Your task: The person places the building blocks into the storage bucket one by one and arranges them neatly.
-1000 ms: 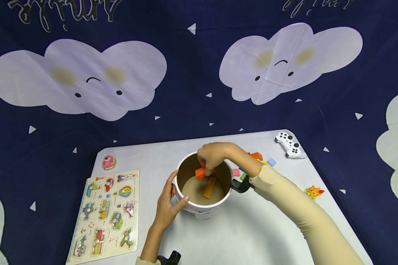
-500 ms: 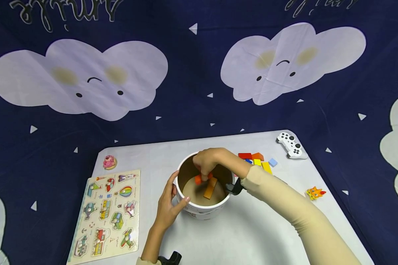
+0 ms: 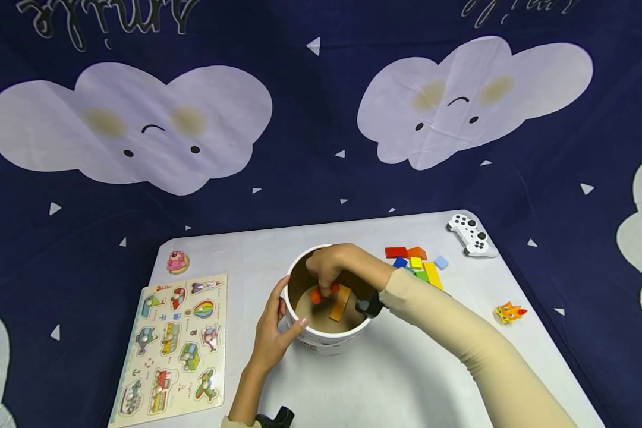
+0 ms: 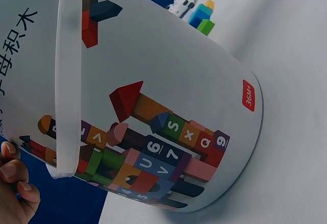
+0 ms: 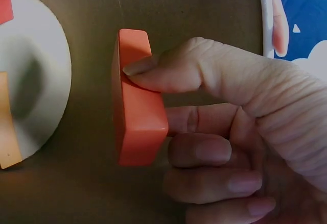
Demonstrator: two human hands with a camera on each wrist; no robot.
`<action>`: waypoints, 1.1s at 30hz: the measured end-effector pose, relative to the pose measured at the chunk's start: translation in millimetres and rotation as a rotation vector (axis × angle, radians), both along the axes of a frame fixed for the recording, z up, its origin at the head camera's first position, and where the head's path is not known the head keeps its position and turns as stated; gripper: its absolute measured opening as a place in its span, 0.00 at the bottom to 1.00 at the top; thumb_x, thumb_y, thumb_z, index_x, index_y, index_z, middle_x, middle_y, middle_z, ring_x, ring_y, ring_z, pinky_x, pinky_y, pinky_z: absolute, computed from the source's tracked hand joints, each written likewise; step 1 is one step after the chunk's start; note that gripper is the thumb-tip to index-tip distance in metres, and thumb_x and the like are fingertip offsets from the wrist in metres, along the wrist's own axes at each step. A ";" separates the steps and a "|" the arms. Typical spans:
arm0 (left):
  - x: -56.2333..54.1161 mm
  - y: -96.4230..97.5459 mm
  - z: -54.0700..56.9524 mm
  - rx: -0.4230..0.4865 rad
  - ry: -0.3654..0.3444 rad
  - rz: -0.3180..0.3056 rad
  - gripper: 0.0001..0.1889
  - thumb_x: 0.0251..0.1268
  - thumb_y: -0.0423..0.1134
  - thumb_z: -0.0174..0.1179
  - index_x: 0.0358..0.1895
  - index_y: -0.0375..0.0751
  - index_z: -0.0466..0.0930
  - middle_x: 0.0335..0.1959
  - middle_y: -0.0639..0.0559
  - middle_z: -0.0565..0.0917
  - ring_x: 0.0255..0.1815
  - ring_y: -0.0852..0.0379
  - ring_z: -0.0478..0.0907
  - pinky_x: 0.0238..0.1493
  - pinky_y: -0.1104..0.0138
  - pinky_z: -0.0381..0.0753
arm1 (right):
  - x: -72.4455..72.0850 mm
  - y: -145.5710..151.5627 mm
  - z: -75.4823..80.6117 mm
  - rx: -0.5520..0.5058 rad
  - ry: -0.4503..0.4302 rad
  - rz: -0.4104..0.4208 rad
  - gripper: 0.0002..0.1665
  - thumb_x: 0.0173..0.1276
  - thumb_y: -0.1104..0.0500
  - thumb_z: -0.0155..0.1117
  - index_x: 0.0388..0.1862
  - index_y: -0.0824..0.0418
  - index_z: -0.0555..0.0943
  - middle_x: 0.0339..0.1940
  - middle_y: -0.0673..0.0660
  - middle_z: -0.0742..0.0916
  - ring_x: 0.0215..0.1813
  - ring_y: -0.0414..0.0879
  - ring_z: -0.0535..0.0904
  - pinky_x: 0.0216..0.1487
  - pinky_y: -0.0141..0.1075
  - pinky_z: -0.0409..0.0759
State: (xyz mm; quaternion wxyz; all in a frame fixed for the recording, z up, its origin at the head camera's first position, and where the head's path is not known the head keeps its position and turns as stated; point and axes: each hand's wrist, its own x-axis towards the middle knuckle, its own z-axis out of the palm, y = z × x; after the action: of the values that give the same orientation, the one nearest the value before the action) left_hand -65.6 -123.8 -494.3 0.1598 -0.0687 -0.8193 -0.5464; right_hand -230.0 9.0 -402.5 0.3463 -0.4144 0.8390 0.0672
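A white bucket (image 3: 326, 337) with a brown inside stands on the table, printed with pictures of letter blocks (image 4: 168, 147). My left hand (image 3: 271, 333) holds it by the rim at its left side, fingers and thumb spread along the edge. Down inside the bucket, my right hand (image 3: 329, 267) pinches an orange-red rectangular block (image 5: 140, 104) between thumb and forefinger. The other fingers curl beneath, off the block. A light-orange plank-shaped block (image 3: 340, 303) lies on the bucket's floor. Part of a red block (image 5: 5, 8) also shows there in the right wrist view.
Several coloured blocks (image 3: 415, 263) lie right of the bucket. Behind them is a white game controller (image 3: 468, 235); an orange toy figure (image 3: 510, 312) sits at the right. A picture puzzle board (image 3: 173, 351) and a pink toy (image 3: 178, 261) are at the left.
My right hand has moved down and slightly left inside the bucket with the orange-red block. More loose blocks show behind the forearm. My left hand stays on the rim.
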 end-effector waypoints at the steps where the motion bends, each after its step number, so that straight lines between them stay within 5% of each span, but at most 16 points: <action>1: -1.1 -1.0 -5.1 -0.003 -0.001 0.001 0.41 0.50 0.40 0.66 0.72 0.40 0.65 0.31 0.40 0.65 0.32 0.49 0.63 0.35 0.69 0.60 | 0.1 -0.5 -0.7 0.004 -0.001 -0.001 0.18 0.52 0.59 0.76 0.12 0.49 0.75 0.13 0.42 0.76 0.25 0.38 0.70 0.30 0.28 0.69; 5: -7.1 -6.2 -28.4 -0.019 0.012 0.002 0.42 0.51 0.45 0.67 0.74 0.48 0.64 0.31 0.50 0.64 0.32 0.54 0.63 0.34 0.68 0.61 | 0.9 -3.2 -3.8 0.017 0.014 -0.002 0.17 0.51 0.59 0.75 0.13 0.50 0.76 0.15 0.43 0.76 0.26 0.39 0.71 0.31 0.28 0.69; 14: -7.0 -7.2 -29.6 -0.024 0.013 -0.004 0.42 0.52 0.47 0.66 0.75 0.53 0.62 0.31 0.49 0.64 0.31 0.51 0.63 0.33 0.67 0.61 | 3.1 -11.0 -10.9 0.030 -0.047 -0.065 0.11 0.52 0.63 0.73 0.19 0.52 0.78 0.16 0.45 0.80 0.24 0.38 0.76 0.27 0.28 0.71; 24: -6.8 -6.4 -28.5 -0.006 0.007 -0.009 0.42 0.51 0.46 0.66 0.75 0.51 0.63 0.32 0.49 0.65 0.32 0.50 0.63 0.34 0.67 0.61 | 7.3 -15.2 -15.3 0.012 -0.016 -0.067 0.09 0.50 0.64 0.74 0.27 0.54 0.82 0.20 0.46 0.82 0.26 0.39 0.77 0.29 0.29 0.73; 30: -6.8 -6.4 -29.0 -0.010 0.006 -0.003 0.42 0.52 0.46 0.66 0.75 0.55 0.63 0.32 0.48 0.65 0.32 0.51 0.63 0.34 0.67 0.61 | 7.8 -16.1 -10.4 -0.020 0.069 0.020 0.16 0.50 0.57 0.79 0.38 0.55 0.85 0.32 0.48 0.84 0.33 0.41 0.73 0.38 0.34 0.74; 33: -6.8 -6.5 -28.9 -0.012 0.006 -0.002 0.42 0.52 0.46 0.66 0.75 0.55 0.63 0.32 0.47 0.65 0.32 0.53 0.63 0.34 0.67 0.62 | 8.2 -14.3 -2.7 -0.052 0.053 0.052 0.16 0.51 0.56 0.78 0.38 0.56 0.86 0.31 0.47 0.84 0.33 0.41 0.73 0.39 0.34 0.75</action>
State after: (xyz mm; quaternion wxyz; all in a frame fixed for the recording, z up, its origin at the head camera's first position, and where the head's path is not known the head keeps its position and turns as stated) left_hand -72.4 -130.3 -523.2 0.1612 -0.0720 -0.8221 -0.5413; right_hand -221.9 -5.3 -405.2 0.3111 -0.4429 0.8383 0.0654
